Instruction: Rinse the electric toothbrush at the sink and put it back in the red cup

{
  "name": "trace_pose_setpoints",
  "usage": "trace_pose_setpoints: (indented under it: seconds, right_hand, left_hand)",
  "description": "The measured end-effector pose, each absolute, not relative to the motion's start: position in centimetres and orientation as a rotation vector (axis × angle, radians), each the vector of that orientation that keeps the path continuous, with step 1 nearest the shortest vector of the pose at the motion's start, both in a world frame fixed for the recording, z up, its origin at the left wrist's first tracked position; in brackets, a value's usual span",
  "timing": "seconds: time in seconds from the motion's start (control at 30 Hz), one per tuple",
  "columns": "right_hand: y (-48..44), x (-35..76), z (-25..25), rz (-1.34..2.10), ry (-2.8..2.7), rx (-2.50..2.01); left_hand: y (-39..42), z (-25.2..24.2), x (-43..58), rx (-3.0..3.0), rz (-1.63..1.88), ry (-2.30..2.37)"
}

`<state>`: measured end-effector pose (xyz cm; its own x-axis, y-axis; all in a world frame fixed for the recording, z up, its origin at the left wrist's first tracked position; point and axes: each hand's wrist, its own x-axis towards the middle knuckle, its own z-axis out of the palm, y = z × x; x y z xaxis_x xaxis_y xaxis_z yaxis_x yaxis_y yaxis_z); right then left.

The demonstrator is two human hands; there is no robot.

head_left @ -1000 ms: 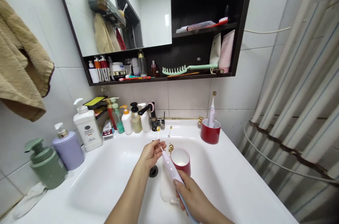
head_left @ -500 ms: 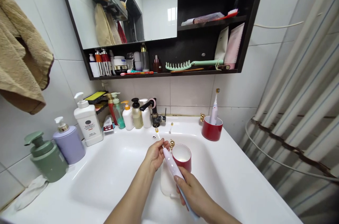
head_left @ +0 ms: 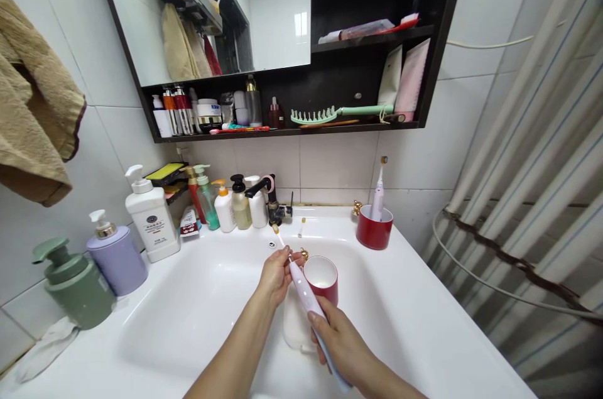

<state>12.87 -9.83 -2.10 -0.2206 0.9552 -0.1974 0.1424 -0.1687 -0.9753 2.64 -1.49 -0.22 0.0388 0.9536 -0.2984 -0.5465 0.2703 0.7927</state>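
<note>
Wrapping its fingers around a pale lilac-and-blue toothbrush handle [head_left: 301,289], the right hand [head_left: 336,336] has a firm grip, with the handle's narrow end slanting away and to the left. Just past that end, the left hand [head_left: 277,273] pinches a brush head [head_left: 276,231], whose amber end sticks out beyond the fingertips; whether its base touches the handle's tip, I cannot tell. Below the handle, in the white basin [head_left: 188,305], lies a pale object [head_left: 294,327], partly covered by the right hand's grip. Just beyond the right hand stands 1 red cup [head_left: 331,292], open side up, with a small gold figure [head_left: 304,254] at its far left. Past both hands, a 2nd brush head [head_left: 302,227] lies on the back ledge, near the black faucet [head_left: 272,198]. Well right of the grip, another red cup [head_left: 374,235] holds a toothbrush [head_left: 378,201], head up. Well left of the grip, 3 large pump bottles [head_left: 151,217] line the counter. Farthest off, above the 2 hands, a dark cabinet [head_left: 330,85] bears a mint-green hairbrush [head_left: 315,116].
</note>
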Motion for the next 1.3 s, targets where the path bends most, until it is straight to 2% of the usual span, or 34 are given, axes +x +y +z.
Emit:
trace_pose_setpoints:
  seconds: [0.57,0.83,1.0,1.3]
  right_hand:
    - [-9.9,12.7,-2.2,1.477,-1.295,-1.272]
    - [-10.0,12.9,-1.4,1.688,-1.169,-1.089]
    - [-9.8,12.9,-2.0,1.476,-1.257,-1.182]
    - [-9.8,12.4,-1.8,1.578,-1.204,-1.115]
  left_hand:
    - [-1.7,-0.6,3.2,0.706,1.184,0.938]
    - [-2.2,0.1,3.5,0.698,1.167,0.769]
    - [-2.4,0.2,3.5,0.761,1.173,0.874]
    - [-1.9,0.3,3.3,0.817,1.280,0.932]
